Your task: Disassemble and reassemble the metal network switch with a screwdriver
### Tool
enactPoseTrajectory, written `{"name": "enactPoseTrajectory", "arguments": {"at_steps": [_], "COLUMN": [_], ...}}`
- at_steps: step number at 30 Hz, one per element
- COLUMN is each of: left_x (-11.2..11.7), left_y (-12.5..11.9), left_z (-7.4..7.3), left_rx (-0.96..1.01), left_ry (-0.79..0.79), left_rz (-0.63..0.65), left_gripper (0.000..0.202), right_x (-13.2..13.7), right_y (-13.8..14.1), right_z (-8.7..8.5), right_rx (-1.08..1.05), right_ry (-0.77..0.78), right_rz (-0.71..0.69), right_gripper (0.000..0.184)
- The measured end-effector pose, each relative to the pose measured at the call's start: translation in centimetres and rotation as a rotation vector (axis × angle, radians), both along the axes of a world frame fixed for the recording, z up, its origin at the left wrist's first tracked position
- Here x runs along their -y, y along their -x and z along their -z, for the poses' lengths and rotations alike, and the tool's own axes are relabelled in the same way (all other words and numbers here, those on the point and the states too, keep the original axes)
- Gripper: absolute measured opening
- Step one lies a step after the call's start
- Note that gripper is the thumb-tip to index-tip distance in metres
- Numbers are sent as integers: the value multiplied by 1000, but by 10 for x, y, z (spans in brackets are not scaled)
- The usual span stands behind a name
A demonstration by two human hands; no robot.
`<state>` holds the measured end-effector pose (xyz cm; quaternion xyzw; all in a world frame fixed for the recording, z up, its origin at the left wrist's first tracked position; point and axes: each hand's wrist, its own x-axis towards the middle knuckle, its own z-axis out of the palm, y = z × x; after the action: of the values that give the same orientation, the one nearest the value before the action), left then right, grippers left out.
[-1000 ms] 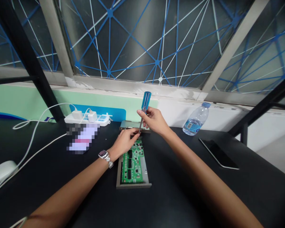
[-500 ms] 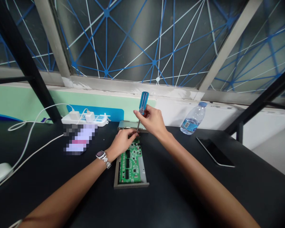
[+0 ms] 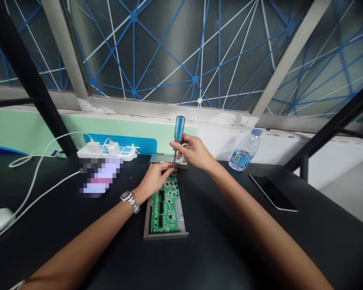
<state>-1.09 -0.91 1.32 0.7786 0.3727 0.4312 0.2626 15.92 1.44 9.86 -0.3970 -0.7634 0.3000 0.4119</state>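
Note:
A screwdriver [image 3: 179,128] with a clear and blue handle stands almost upright, its tip down at the far end of a green circuit board [image 3: 166,209]. The board lies in an open grey metal case [image 3: 166,236] on the dark table. My right hand [image 3: 195,151] is closed, pinching the screwdriver just below the handle. Low on the shaft, the thumb and index finger of my left hand [image 3: 155,177] close around it near the tip. Whatever is under the tip is hidden by the fingers. A watch [image 3: 127,196] and a bracelet sit on my left wrist.
Behind the board lies a flat grey metal piece [image 3: 163,158]. To the left are a white power strip [image 3: 125,153] with plugs and cables, a blurred-out item [image 3: 101,179] and a white rounded object [image 3: 0,221]. On the right stand a water bottle [image 3: 245,151] and a phone or tablet [image 3: 272,193].
The screwdriver has gone from leaning to the right to nearly upright. My right-hand fingers have shifted their hold and spread a little. My left hand stays at the shaft.

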Motion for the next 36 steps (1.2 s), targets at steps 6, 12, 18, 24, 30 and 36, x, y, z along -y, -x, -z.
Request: {"name": "enactPoseTrajectory", "arguments": {"at_steps": [6, 12, 18, 24, 30, 36], "left_x": [-1, -4, -3, -6, -7, -2], "left_y": [0, 0, 0, 2, 1, -1], "left_z": [2, 7, 5, 2, 0, -4], "left_rx": [0, -23, 1, 9, 13, 35], "left_ry": [17, -2, 16, -34, 4, 50], "left_rz": [-58, -93, -44, 26, 48, 9], "left_gripper": [22, 22, 23, 30, 26, 21], "right_x": [6, 12, 7, 2, 2, 1], "right_y": [1, 8, 6, 1, -2, -5], "right_z": [-5, -1, 2, 0, -6, -3], "right_rx": [79, 267, 229, 122, 27, 113], "right_ry": [-54, -332, -295, -79, 101, 25], "right_rz": [95, 413, 304, 79, -84, 43], "right_gripper": [38, 45, 36, 34, 33, 33]}}
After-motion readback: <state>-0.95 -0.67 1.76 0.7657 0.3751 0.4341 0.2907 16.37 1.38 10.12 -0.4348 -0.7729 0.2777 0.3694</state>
